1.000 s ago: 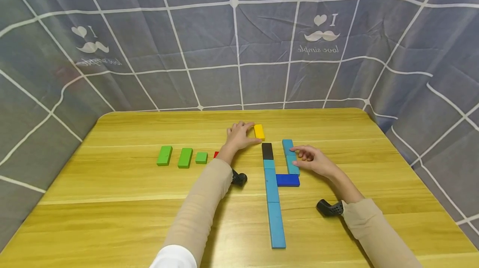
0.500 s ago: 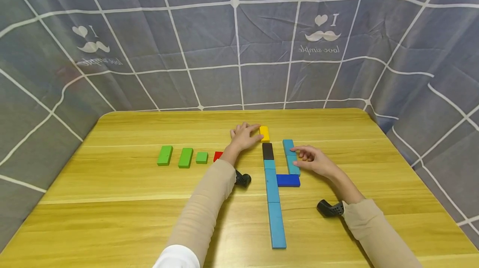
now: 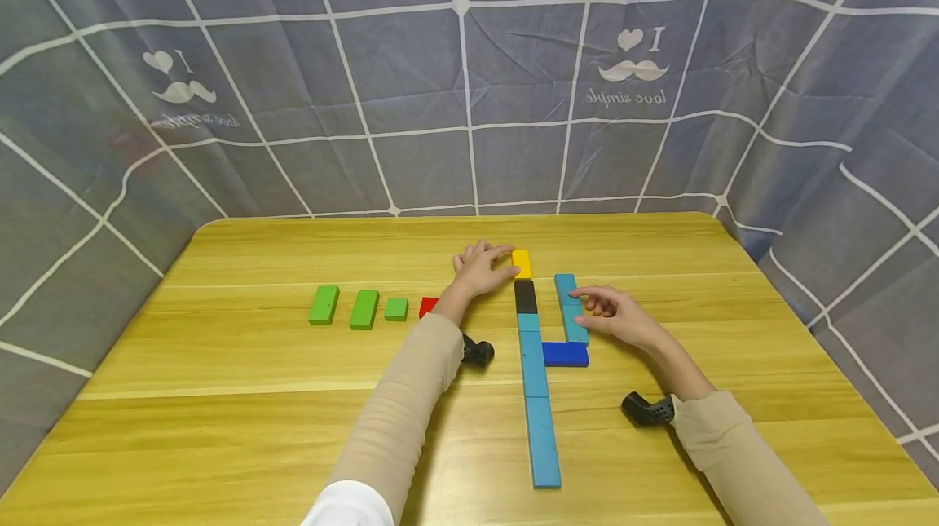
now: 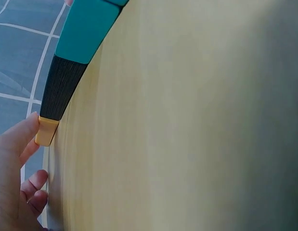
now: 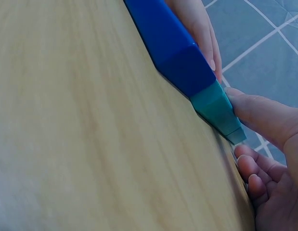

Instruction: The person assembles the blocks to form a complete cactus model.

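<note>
Reading printed text first: the grey grid curtain [image 3: 411, 86] shows "I", a heart, a moustache and "love simple", all mirrored – clear on the right, creased on the left copy.

Yellow block [image 3: 522, 263] lies flat at the far end of the block column, long axis running near-to-far, roughly in line with the column; near short end meets the black block [image 3: 525, 298]. Left hand [image 3: 480, 269] has it in a narrow thumb-and-index pinch from the left, remaining fingers bent behind.

Column continues toward the viewer as a short light blue block [image 3: 528, 322], then two long light blue blocks [image 3: 533, 363], end to end. Dark blue block [image 3: 566, 355] sits crosswise, left end against the column, far side touching the light blue pair [image 3: 570, 310], whose long axis also runs near-to-far.

Right hand [image 3: 616, 316]: thumb and index apart, tips at the pair's right side – other fingers loosely bent.

Left on the wooden table [image 3: 220, 395]: three green blocks [image 3: 363, 310] and a red block [image 3: 428, 307], partly hidden by the left arm.
</note>
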`<state>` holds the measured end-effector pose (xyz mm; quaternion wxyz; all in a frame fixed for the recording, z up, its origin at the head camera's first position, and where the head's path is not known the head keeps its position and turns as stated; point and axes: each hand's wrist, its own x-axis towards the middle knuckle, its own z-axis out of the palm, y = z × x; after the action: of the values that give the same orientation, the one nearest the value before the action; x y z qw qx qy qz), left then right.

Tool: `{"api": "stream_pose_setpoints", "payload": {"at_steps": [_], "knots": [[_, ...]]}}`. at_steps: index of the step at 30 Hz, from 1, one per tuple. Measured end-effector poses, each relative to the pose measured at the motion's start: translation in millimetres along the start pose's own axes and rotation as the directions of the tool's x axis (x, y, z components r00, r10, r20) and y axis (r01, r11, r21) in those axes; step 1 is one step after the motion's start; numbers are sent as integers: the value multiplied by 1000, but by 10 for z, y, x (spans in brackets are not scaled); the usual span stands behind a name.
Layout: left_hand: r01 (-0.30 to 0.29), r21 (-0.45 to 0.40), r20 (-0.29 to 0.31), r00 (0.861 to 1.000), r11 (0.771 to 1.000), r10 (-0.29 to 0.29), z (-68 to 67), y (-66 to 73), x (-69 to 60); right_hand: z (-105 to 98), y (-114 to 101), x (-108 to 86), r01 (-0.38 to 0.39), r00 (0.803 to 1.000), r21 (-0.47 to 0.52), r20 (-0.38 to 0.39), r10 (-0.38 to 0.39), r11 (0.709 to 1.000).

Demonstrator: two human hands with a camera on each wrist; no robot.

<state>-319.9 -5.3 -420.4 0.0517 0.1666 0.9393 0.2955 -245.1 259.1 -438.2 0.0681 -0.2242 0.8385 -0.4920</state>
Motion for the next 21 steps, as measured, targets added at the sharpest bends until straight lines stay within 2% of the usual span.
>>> {"api": "stream_pose_setpoints", "payload": {"at_steps": [14, 21], "knots": [[-23, -21, -6, 1000, 1000, 23, -8, -2, -9, 0, -22, -6, 8, 1000, -5, 1, -8, 1000], [-24, -12, -10, 1000, 1000, 24, 6, -19, -2, 9, -6, -1, 45, 999, -7, -9, -45, 999]]}}
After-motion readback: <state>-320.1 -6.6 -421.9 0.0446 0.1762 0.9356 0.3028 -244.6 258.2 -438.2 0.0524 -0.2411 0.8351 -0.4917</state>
